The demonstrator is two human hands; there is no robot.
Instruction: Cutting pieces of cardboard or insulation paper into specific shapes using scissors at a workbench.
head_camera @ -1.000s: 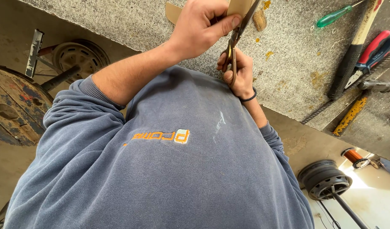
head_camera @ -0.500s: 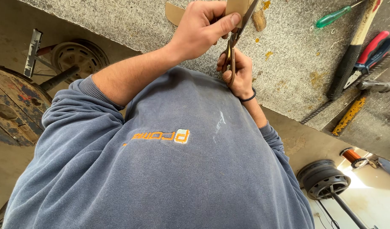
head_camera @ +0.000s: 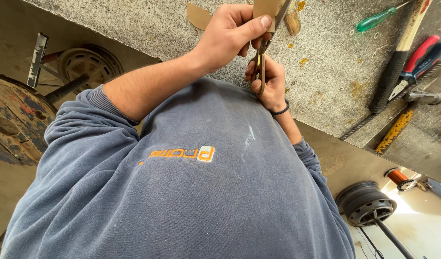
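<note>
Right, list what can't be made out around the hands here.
1. Head view: the tan piece in the left hand is cut off by the top edge, so its full shape cannot be told.
2. Head view: the scissors are in the right hand. The blade tips run off the top edge.
3. Head view: the head of the long-handled tool is cut off by the top edge.

Labels: one. A small embroidered logo patch (head_camera: 182, 154) sits on the chest of the blue sweatshirt (head_camera: 191, 201), near the picture's centre, towards seven o'clock from the hands. It is a short horizontal strip of orange stitched characters ending in a pale rounded square with an orange figure, seen inverted.

Packages, signs, screens: none visible.
</note>
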